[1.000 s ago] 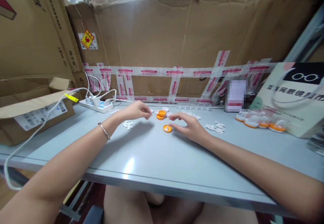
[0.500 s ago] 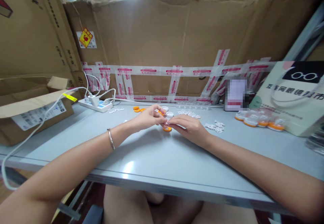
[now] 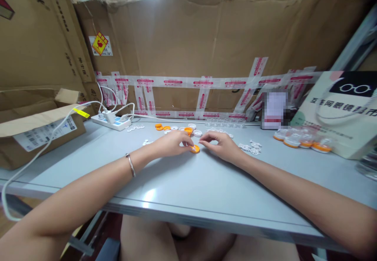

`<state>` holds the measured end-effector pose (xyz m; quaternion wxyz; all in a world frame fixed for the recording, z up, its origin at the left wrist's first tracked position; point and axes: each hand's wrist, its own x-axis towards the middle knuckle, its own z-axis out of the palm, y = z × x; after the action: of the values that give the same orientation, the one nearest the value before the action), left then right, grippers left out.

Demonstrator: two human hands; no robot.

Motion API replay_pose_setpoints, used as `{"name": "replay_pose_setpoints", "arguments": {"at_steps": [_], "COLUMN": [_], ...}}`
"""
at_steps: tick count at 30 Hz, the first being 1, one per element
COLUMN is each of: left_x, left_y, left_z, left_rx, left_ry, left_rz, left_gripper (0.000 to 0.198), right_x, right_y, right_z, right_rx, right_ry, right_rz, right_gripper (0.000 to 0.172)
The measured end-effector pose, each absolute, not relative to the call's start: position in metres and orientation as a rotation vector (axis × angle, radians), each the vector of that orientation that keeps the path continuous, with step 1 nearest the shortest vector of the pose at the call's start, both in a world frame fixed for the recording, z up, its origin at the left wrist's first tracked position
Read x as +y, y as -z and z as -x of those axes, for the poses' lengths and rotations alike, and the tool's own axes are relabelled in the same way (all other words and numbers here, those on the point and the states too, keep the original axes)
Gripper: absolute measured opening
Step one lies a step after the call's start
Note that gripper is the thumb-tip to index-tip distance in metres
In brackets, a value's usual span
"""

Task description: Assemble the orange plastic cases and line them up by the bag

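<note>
My left hand (image 3: 172, 143), with a silver bracelet on its wrist, rests on the grey table (image 3: 176, 182), its fingers curled and pinched on a small orange cap (image 3: 194, 149). My right hand (image 3: 220, 145) lies just right of that cap with fingers bent and tips pinched together; what they hold is too small to make out. Behind both hands lie more orange caps (image 3: 161, 127) and white round caps (image 3: 194, 129). Small white discs (image 3: 250, 147) are scattered to the right of my right hand.
A white power strip (image 3: 110, 121) with cables sits at the back left by an open cardboard box (image 3: 35, 123). Cardboard walls patched with tape stand behind. Assembled orange-and-clear pieces (image 3: 303, 141) line up before a paper bag (image 3: 338, 111) on the right.
My left hand came from the back pile to the orange cap and now pinches it on the table. My right hand drew slightly right, off the cap.
</note>
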<state>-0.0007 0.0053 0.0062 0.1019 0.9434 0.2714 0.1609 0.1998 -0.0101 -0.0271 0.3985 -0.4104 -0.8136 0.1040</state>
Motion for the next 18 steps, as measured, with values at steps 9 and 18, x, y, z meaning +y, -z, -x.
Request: {"name": "replay_pose_setpoints", "arguments": {"at_steps": [9,18], "left_x": [0.001,0.011], "left_y": [-0.009,-0.011], "left_z": [0.002,0.012], "left_rx": [0.654,0.443], "left_ry": [-0.253,-0.235], "left_rz": [-2.923,-2.782], "left_gripper": [0.024,0.027], "right_x": [-0.011,-0.012], "right_y": [0.027,0.029], "right_z": [-0.2,-0.199], "right_rx": [-2.25,-2.37], "right_ry": [-0.188,-0.067], "right_rz": [0.945,0.782], "right_gripper": [0.012,0.013]}}
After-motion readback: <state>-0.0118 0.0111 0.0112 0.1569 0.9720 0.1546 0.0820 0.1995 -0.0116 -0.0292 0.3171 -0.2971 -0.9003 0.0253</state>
